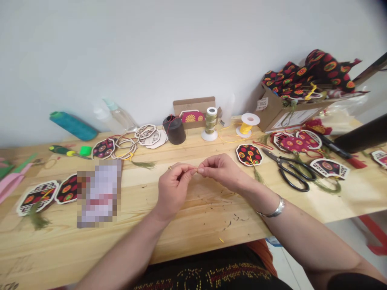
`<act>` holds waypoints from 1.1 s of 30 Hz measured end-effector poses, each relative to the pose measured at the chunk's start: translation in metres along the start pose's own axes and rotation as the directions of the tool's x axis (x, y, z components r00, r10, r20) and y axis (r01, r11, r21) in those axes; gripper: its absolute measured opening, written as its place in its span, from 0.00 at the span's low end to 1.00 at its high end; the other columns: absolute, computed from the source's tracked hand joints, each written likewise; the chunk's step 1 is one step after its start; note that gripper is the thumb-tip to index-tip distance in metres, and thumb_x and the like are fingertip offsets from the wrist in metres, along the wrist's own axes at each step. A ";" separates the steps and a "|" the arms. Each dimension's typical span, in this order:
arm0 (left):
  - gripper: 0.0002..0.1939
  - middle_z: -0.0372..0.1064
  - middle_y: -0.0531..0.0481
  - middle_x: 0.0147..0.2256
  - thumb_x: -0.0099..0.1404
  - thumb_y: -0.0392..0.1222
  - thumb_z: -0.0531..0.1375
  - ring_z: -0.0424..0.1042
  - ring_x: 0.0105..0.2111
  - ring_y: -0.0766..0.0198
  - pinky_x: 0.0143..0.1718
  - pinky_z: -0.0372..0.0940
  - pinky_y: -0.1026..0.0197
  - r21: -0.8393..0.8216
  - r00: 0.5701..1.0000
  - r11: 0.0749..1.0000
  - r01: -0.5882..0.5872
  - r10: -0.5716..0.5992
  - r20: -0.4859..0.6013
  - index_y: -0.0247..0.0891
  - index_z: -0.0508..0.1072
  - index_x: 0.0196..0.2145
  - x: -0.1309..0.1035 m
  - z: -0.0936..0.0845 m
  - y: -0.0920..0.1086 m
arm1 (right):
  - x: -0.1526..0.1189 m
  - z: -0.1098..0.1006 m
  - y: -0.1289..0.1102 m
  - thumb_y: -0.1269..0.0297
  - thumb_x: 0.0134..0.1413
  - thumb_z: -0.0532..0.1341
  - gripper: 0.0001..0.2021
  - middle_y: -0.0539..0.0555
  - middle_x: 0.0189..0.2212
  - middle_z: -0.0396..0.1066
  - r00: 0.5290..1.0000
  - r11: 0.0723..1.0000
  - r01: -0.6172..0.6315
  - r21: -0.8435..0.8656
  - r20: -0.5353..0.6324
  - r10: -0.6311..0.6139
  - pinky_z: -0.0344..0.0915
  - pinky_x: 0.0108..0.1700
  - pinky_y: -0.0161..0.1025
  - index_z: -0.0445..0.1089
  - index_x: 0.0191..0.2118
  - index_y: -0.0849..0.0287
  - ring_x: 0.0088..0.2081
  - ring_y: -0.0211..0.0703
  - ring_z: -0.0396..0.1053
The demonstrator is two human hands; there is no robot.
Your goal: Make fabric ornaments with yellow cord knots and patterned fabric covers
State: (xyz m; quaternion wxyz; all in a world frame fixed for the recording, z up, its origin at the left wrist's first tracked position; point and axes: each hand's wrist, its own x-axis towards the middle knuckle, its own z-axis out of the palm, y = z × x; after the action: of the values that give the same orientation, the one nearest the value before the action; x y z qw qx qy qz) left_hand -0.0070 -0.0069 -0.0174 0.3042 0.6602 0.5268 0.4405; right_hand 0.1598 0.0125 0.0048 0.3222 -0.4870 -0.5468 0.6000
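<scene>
Above the middle of the wooden table, my left hand and my right hand meet at the fingertips. Thumb and forefinger of each are pinched together around something tiny that I cannot make out. To the right of my right hand lies a patterned black and red ornament with a white rim, a yellow cord and a green tassel. Black-handled scissors rest beside it. Left of my hands, a green tassel trails from a group of pale cut-out frames.
Along the wall stand a black spool, a spool of greenish thread and a spool of yellow cord. A cardboard box full of patterned fabric occupies the back right. Teal thread and a screwdriver lie left.
</scene>
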 end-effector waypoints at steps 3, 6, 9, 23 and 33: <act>0.05 0.72 0.52 0.29 0.62 0.39 0.58 0.68 0.29 0.65 0.31 0.62 0.63 0.056 1.000 0.998 -0.002 0.002 0.002 0.40 0.73 0.30 -0.001 0.001 0.000 | 0.000 0.000 0.000 0.64 0.45 0.62 0.07 0.44 0.17 0.60 1.000 1.000 -0.015 0.001 0.002 0.015 0.48 0.24 0.33 0.72 0.25 0.63 0.21 0.30 0.51; 0.05 0.71 0.52 0.28 0.63 0.39 0.57 0.67 0.27 0.65 0.29 0.61 0.63 0.096 1.000 0.995 -0.001 0.000 0.018 0.39 0.71 0.30 -0.001 0.002 -0.001 | 0.001 0.000 0.001 0.65 0.45 0.62 0.07 0.45 0.17 0.61 1.000 1.000 -0.006 -0.014 0.006 0.006 0.49 0.25 0.33 0.72 0.25 0.64 0.22 0.31 0.53; 0.05 0.69 0.52 0.26 0.63 0.40 0.56 0.65 0.26 0.65 0.26 0.59 0.64 0.086 0.998 0.996 0.034 -0.039 0.056 0.39 0.70 0.30 -0.001 0.003 -0.002 | 0.000 -0.001 0.001 0.66 0.45 0.62 0.06 0.45 0.18 0.62 1.000 0.999 0.013 -0.030 0.008 -0.013 0.51 0.26 0.33 0.72 0.25 0.64 0.22 0.31 0.54; 0.06 0.59 0.57 0.20 0.63 0.43 0.56 0.57 0.20 0.68 0.22 0.54 0.65 0.004 0.986 0.992 0.128 -0.128 0.103 0.39 0.68 0.30 -0.001 0.003 -0.004 | 0.000 -0.001 0.000 0.66 0.48 0.61 0.07 0.46 0.19 0.62 1.000 0.995 0.026 -0.093 0.019 -0.024 0.51 0.26 0.32 0.72 0.27 0.65 0.23 0.31 0.53; 0.07 0.57 0.59 0.18 0.61 0.44 0.56 0.55 0.19 0.69 0.19 0.50 0.66 -0.135 0.952 0.942 0.307 -0.302 0.052 0.38 0.67 0.31 0.005 0.002 -0.004 | 0.003 -0.012 0.001 0.69 0.53 0.57 0.09 0.47 0.19 0.63 0.983 0.945 0.064 -0.320 0.183 -0.004 0.56 0.27 0.32 0.74 0.29 0.65 0.22 0.32 0.57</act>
State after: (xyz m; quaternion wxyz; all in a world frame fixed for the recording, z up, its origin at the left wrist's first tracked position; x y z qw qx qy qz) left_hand -0.0072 -0.0012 -0.0207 0.4226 0.5544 0.5852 0.4143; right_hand 0.1704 0.0189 0.0044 0.1973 -0.4677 -0.6733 0.5376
